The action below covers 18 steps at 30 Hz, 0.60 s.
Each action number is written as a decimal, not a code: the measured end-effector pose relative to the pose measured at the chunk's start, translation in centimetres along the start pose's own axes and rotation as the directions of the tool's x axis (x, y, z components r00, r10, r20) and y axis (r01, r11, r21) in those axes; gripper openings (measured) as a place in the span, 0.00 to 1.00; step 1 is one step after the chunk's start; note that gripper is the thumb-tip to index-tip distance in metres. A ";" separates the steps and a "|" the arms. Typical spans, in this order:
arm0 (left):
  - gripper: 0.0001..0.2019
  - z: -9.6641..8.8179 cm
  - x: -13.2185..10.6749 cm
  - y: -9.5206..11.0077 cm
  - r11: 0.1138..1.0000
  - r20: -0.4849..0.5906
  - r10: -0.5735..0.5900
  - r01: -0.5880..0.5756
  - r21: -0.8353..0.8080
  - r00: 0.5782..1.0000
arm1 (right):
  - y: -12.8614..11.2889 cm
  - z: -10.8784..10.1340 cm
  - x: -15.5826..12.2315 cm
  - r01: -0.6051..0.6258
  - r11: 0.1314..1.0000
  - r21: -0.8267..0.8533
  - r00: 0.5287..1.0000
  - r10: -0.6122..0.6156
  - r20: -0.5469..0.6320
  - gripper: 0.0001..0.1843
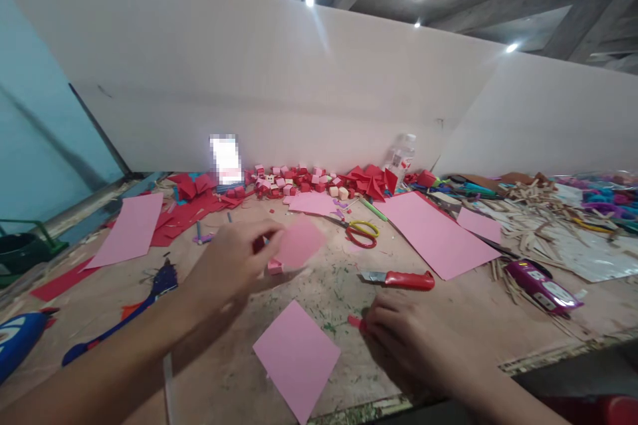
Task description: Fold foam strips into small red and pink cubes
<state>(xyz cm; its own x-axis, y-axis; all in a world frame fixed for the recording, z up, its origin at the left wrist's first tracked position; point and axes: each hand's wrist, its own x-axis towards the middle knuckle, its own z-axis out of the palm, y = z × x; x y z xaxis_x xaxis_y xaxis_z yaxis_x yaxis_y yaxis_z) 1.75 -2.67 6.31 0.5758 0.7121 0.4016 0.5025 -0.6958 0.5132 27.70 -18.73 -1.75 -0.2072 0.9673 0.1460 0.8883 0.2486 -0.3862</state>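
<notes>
My left hand is over the middle of the table, thumb and fingers pinched on the edge of a pink paper piece, whose outline is blurred. A small folded pink paper piece lies just below those fingertips. My right hand rests low on the table with its fingers curled in, and a small red strip sticks out from the fingertips. Between the two hands a pink paper square lies turned like a diamond. A red-handled utility knife lies just beyond my right hand.
Scissors and pink sheets lie farther back. Small red and pink paper cubes line the white wall beside a bottle and a blurred-out screen. Wood sticks and a purple object are at right.
</notes>
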 end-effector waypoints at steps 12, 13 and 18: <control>0.14 2.3 -1.1 -3.2 0.574 0.166 -0.437 0.417 -0.705 0.884 | -4.2 0.5 13.3 -0.145 0.242 0.959 0.955 0.288 0.072 0.24; 0.14 2.5 -1.2 -3.5 0.615 0.157 -0.430 0.416 -0.670 0.889 | -4.2 0.9 13.7 -0.147 0.262 0.954 0.947 0.315 0.059 0.22; 0.25 2.3 -1.7 -4.5 0.914 -0.044 -0.260 0.232 -0.332 0.964 | -3.1 2.6 13.2 -0.194 0.279 0.940 0.914 0.400 0.070 0.18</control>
<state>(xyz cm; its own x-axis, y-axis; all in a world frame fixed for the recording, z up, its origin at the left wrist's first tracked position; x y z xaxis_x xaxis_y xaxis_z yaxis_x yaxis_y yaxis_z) 0.05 -0.97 1.60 0.3960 0.8721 0.2874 0.3788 -0.4402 0.8141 21.16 -6.61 -0.97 0.1377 0.9869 -0.0847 -0.0971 -0.0716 -0.9927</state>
